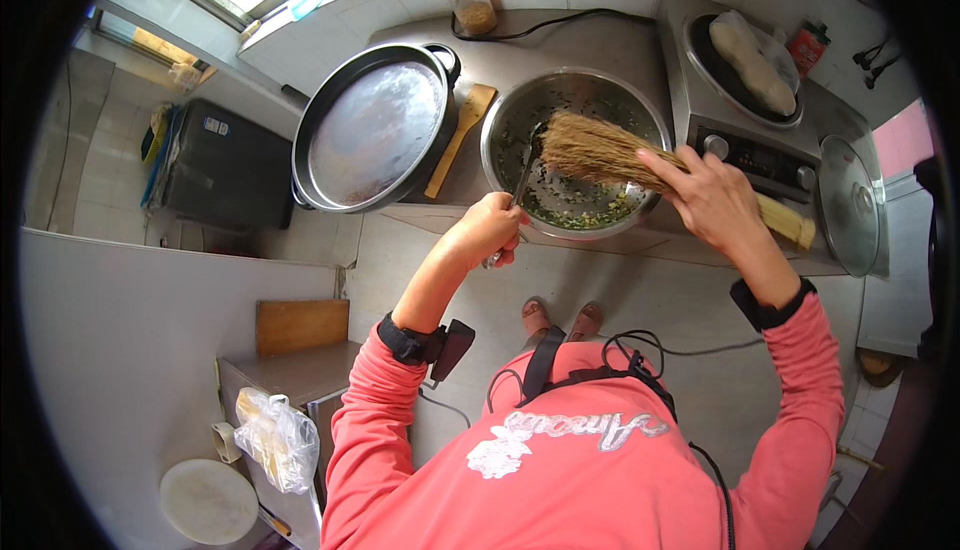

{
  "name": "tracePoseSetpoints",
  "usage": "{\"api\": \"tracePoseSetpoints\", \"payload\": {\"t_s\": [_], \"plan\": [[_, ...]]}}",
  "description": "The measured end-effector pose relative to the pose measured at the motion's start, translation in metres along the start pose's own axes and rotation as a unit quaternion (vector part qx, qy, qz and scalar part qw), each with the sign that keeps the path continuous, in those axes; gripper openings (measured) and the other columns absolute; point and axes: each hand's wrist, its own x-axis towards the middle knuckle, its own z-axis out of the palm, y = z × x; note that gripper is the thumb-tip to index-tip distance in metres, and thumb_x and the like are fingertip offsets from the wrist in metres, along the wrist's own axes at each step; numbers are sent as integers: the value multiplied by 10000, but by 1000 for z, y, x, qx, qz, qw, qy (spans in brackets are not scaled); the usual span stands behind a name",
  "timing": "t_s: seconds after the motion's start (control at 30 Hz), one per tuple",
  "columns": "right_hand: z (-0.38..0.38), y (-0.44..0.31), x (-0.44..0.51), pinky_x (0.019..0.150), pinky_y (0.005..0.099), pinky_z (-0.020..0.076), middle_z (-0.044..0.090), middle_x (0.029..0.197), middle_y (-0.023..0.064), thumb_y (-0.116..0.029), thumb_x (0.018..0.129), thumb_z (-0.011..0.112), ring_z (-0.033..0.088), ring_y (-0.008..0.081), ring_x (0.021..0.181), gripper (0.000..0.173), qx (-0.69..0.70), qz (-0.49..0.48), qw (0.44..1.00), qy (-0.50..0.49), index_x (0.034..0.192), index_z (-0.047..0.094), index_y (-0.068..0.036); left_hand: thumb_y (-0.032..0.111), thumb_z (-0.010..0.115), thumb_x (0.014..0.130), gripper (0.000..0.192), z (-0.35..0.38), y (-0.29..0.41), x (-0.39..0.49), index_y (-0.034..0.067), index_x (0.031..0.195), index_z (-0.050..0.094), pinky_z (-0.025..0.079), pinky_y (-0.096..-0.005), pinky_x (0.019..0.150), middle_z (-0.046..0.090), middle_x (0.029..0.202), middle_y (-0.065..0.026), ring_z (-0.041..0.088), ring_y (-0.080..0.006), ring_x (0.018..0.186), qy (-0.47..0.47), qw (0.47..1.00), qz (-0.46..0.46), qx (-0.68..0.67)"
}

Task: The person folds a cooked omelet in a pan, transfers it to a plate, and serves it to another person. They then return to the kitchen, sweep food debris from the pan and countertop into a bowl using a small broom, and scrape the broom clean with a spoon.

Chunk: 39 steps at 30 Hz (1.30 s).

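My left hand (pixel 491 229) grips the handle of a metal utensil (pixel 527 167), whose dark end reaches into a large stainless steel bowl (pixel 652 209). Chopped greens and small yellowish bits (pixel 592 216) cling to the bowl's bottom and wall. My right hand (pixel 716 194) is closed around a bundled straw whisk broom (pixel 600 149), its bristles over the bowl and against or close to the utensil's end, its pale bound handle pointing right. The bristles hide part of the bowl's inside. Left of the bowl lies a wooden spatula (pixel 461 137), beside a round black pan (pixel 375 130).
An induction cooker (pixel 690 111) at the right bears a bagged pale lump (pixel 750 62). A glass lid (pixel 851 205) leans beyond it. At the back stand a yellow-lidded jar (pixel 475 6) and a black cable (pixel 547 23). A cabinet (pixel 300 366) stands behind at lower left.
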Motion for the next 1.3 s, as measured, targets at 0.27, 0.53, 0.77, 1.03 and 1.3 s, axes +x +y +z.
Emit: {"api": "tracePoseSetpoints", "payload": {"t_s": [0.27,0.53,0.77,1.03,1.3], "plan": [[-16,-4,27,658,394,508,607,1010,39,-158,866,639,631,259,822,498,-85,10,989,-117,1339,579,-304,142,449,946,246,15,-3,1,-75,983,559,378,-319,440,481,564,-52,489,-165,438,0,998,17,64],[-38,-15,17,690,408,526,626,963,71,-192,834,692,658,308,764,493,-20,23,993,-118,1312,590,-264,151,444,927,253,32,-9,2,-65,955,572,396,-324,455,504,555,-48,512,-160,442,22,997,32,69],[-31,-16,6,686,421,538,648,1005,78,-103,822,629,683,297,790,505,11,56,997,-59,1302,591,-256,147,427,926,257,35,-6,2,-63,959,572,400,-325,458,522,565,-53,518,-156,443,27,997,46,52],[-14,-6,-4,693,422,521,618,992,82,-182,827,697,662,305,795,529,-24,107,989,-101,1337,577,-253,154,435,929,247,43,-7,3,-43,930,585,390,-330,443,531,576,-53,525,-157,441,38,997,45,56],[-37,-20,9,696,422,527,622,990,85,-173,832,683,667,302,787,505,-76,131,974,-168,1319,567,-241,178,446,925,257,48,-5,-6,-37,941,587,432,-335,471,554,590,-77,564,-170,462,93,988,43,113]]}}
